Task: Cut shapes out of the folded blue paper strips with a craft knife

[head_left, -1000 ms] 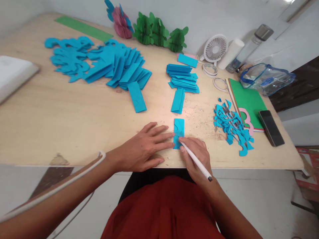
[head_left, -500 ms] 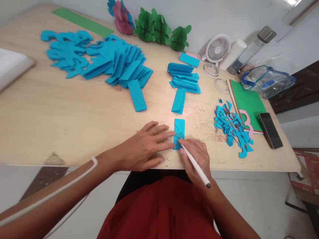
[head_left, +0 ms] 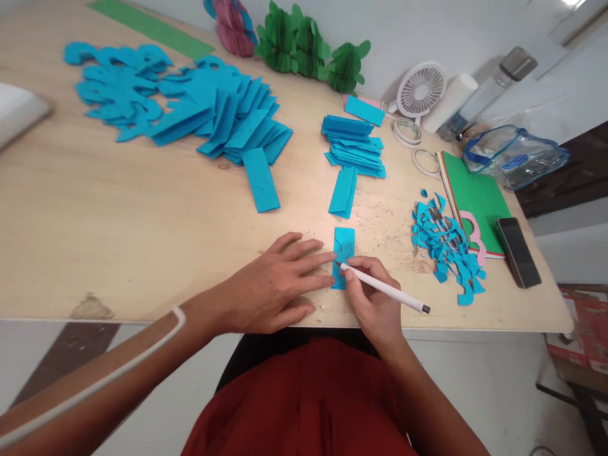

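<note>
Across this wooden table (head_left: 142, 240) lie blue cutouts (head_left: 123, 92), uncut strips (head_left: 356, 155) and one part-marked paper slip (head_left: 346, 237), left hand (head_left: 278, 285) outspread against it, right hand (head_left: 380, 310) gripping a pen (head_left: 390, 290).

Shows a pale wood-grained tabletop (head_left: 156, 228) under the left hand (head_left: 280, 285), plain white wall (head_left: 451, 28) beyond it, smooth greyish-white floor (head_left: 475, 367) below, small bright glare (head_left: 572, 2) far to its right
</note>
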Available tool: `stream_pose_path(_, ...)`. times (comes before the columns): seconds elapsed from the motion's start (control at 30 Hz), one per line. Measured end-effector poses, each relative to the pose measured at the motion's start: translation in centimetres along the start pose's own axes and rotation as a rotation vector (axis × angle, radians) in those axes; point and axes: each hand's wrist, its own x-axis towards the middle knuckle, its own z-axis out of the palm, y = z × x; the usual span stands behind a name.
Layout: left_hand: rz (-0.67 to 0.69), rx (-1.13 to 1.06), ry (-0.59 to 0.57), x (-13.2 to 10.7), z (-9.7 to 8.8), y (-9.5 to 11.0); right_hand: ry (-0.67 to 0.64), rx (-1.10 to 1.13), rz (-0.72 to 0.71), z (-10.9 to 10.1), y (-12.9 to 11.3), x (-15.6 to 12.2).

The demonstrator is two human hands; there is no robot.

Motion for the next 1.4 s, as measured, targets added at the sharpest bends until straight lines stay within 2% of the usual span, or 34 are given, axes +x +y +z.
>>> stream_pose_path(0.97,-0.001,-0.010,0.024,-0.03,0.13,-0.12,0.024,-0.188,-0.099,0.29,-0.82,0.36)
stream_pose_path(1.4,0.015,0.006,0.019,-0.01,0.19,-0.20,0.046,-0.180,-0.063,0.28,-0.57,0.07)
